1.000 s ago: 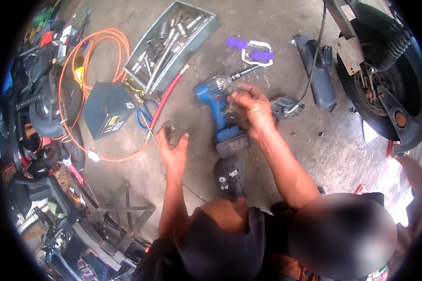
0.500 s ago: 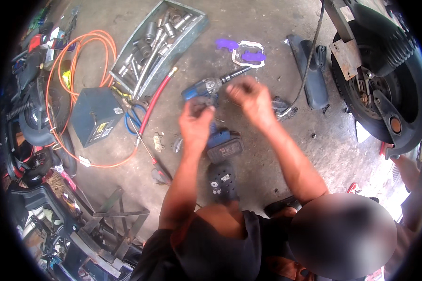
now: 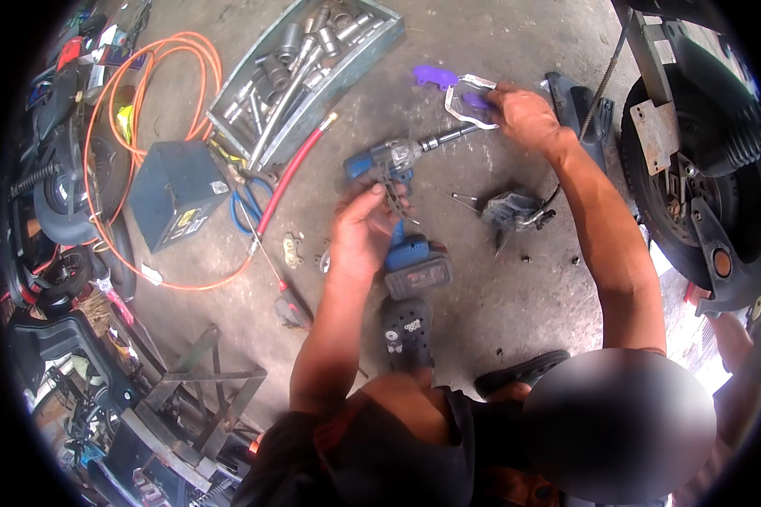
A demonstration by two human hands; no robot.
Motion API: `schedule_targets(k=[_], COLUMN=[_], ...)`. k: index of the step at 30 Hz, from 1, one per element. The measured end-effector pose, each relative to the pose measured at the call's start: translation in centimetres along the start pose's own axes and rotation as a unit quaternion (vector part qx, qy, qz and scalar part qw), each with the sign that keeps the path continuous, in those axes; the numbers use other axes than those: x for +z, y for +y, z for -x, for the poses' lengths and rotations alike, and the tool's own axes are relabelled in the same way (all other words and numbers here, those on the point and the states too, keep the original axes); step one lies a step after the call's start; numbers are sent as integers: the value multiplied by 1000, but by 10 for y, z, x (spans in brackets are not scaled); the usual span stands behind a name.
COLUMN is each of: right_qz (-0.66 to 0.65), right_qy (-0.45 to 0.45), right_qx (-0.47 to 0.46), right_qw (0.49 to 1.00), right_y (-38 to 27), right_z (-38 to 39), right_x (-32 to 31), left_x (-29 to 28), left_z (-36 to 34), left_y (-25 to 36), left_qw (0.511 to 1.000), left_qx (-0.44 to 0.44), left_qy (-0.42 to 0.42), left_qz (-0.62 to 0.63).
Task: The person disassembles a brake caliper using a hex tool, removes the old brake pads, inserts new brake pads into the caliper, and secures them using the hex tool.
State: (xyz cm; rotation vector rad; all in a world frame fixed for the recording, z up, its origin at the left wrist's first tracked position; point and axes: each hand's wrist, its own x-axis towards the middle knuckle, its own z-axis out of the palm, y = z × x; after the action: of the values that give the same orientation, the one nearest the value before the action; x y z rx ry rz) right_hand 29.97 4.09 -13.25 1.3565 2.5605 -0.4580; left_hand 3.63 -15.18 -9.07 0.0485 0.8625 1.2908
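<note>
In my left hand (image 3: 359, 224) a small, thin dark metal piece (image 3: 395, 204) is pinched between thumb and fingers, above the handle of a blue cordless impact wrench (image 3: 407, 252). The wrench lies on the floor with a long socket pointing to the upper right. My right hand (image 3: 528, 118) is stretched out farther away, its fingers closed on the right end of a purple brake pad (image 3: 476, 100); the fingertips are partly hidden. Around that pad lies a white packaging frame (image 3: 451, 108), and a second purple brake pad (image 3: 435, 77) rests at its left. A brake caliper (image 3: 514, 209) sits on the floor nearer to me.
A metal tray (image 3: 370, 49) of sockets lies beyond the wrench. To the left are an orange hose (image 3: 93, 182), a dark box (image 3: 176, 196), blue-handled scissors (image 3: 247, 207), a screwdriver (image 3: 291, 306) and a metal pad (image 3: 292, 251). A motorcycle wheel (image 3: 651, 194) stands right; another person is at lower right.
My right hand has moved away from the left hand, up and right to the purple pad, uncovering the caliper. My left hand has lowered slightly, showing the metal piece. The view has shifted a little.
</note>
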Motion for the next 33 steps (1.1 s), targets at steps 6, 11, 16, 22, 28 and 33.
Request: schedule_targets(k=[6,11,16,22,28,33], right_qz=[-474,-709,-747,-739,-731,-750], right_qy=[251,207,200,194,173,173], right_qx=[184,245,210,191,190,186], right_qw=[824,628,598,616,633,611], right_y=[-52,-141,-159,-161,-164,-166], right_z=[28,96,115,128,136,139], right_x=[-12,-33,-22,-34,-44,-42], left_x=[26,51,63,64,63,60], left_z=[-8,-21,-14,-5,-1,1], left_y=[-3,-5,-9,-11,-8,-7], left_qw=[997,988,973,965,964,962], left_qx=[41,96,125,130,125,124], left_qy=[17,-23,-55,-62,-84,-83], left_qz=[-55,-115,-188,-219,-218,-227])
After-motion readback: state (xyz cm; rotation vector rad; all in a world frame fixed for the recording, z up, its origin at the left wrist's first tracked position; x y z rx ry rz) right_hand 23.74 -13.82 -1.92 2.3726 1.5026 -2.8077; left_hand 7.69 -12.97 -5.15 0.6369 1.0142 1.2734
